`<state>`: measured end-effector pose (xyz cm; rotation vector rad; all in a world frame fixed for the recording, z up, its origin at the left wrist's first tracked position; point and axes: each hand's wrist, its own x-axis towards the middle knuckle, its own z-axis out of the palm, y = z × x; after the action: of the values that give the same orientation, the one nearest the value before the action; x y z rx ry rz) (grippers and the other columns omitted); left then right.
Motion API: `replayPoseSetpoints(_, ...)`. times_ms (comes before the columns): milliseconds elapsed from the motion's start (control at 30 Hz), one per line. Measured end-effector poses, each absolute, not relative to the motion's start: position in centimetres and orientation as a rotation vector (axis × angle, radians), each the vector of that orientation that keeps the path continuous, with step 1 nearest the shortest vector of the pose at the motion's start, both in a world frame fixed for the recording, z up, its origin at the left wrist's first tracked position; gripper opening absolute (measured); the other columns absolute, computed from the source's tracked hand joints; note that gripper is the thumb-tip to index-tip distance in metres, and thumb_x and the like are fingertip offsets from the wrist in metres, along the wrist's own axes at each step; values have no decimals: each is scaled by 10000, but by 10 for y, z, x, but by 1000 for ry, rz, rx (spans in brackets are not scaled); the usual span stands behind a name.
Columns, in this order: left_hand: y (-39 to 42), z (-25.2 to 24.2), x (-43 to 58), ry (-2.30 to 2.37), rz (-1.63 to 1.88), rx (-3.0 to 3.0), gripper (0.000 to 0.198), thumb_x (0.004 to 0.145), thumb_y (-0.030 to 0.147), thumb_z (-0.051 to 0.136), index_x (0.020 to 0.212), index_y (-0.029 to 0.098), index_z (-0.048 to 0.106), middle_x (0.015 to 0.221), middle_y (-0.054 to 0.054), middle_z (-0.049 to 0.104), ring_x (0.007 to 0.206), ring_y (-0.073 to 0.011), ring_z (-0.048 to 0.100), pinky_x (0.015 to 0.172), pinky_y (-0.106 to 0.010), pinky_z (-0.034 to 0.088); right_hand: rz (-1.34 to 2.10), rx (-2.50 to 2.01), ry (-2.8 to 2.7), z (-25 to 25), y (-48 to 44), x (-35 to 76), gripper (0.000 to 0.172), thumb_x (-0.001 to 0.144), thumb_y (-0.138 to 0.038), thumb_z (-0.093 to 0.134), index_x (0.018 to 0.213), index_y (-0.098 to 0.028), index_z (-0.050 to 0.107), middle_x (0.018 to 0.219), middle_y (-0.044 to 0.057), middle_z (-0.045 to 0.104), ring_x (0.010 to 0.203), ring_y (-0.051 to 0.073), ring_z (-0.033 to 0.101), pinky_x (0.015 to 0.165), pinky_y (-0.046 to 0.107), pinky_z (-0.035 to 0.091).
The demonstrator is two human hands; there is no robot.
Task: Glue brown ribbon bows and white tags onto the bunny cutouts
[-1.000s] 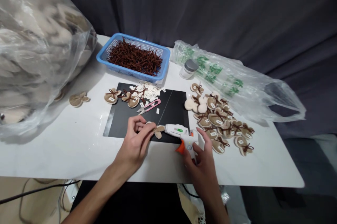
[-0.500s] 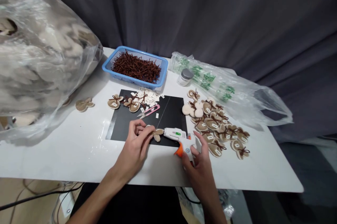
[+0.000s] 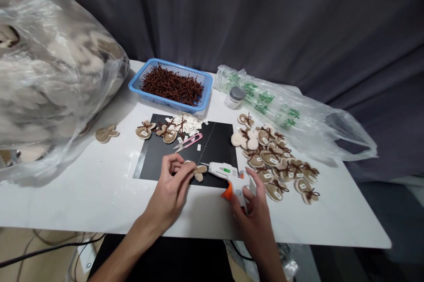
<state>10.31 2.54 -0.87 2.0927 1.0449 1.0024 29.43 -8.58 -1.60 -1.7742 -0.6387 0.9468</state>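
Observation:
Between the fingers of my left hand (image 3: 174,182) is a brown fabric bunny-shaped piece (image 3: 199,172), its two ears sticking out to the right and its rounder part mostly hidden by my fingers. My right hand (image 3: 252,198) is wrapped round the grip of a white hot glue gun (image 3: 228,173) with an orange trigger. The gun's nozzle points left, close to the ears; whether it touches them I cannot tell. Both hands are over the near edge of a black mat (image 3: 218,149). Pink-handled thread snips (image 3: 188,141) and a small white label (image 3: 199,147) lie on the mat beyond.
A blue basket (image 3: 135,85) of brown bows stands at the back. White labels (image 3: 190,123) are heaped on the mat. Finished-looking bunny pieces (image 3: 271,156) pile up at right, before a clear plastic bag (image 3: 318,125) and a grey-lidded jar (image 3: 234,97). A big stuffed bag (image 3: 62,65) fills the left.
The glue gun's nozzle has drawn slightly back from the ears of the fabric piece. Both hands keep their holds, and the view has shifted a little.

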Motion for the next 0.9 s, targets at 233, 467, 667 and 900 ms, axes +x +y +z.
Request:
replayPoseSetpoints(233, 25, -11, 102, 1033, 986, 2079, 262, 1094, 111, 518, 1240, 258, 678, 1230, -74, 458, 991, -172, 662, 913, -372, 605, 935, -1817, -675, -16, -87, 294, 848, 921, -640, 764, 1618, -258, 469, 1233, 129, 746, 930, 240, 733, 665, 280, 606)
replayPoseSetpoints(467, 26, -13, 103, 1037, 983, 2069, 254, 1101, 129, 507, 1234, 258, 681, 1215, -77, 464, 982, -182, 660, 884, -385, 608, 948, -1824, -654, -17, -88, 296, 899, 912, -695, 759, 1641, -275, 442, 1276, 136, 751, 962, 249, 745, 683, 289, 609)
replayPoseSetpoints(667, 27, -15, 102, 1010, 982, 2081, 273, 1091, 82, 517, 1244, 269, 644, 1210, -63, 428, 975, -158, 631, 871, -348, 590, 1020, -1763, -609, -9, -85, 293, 913, 929, -664, 761, 1668, -285, 382, 1199, 116, 781, 817, 226, 742, 600, 277, 600)
replayPoseSetpoints(900, 27, -16, 103, 1009, 977, 2077, 277, 1096, 86, 512, 1255, 275, 636, 1210, -60, 421, 981, -156, 620, 885, -344, 580, 991, -1748, -611, -11, -84, 294, 898, 906, -630, 793, 1640, -279, 413, 1084, 78, 778, 660, 180, 678, 559, 268, 588)
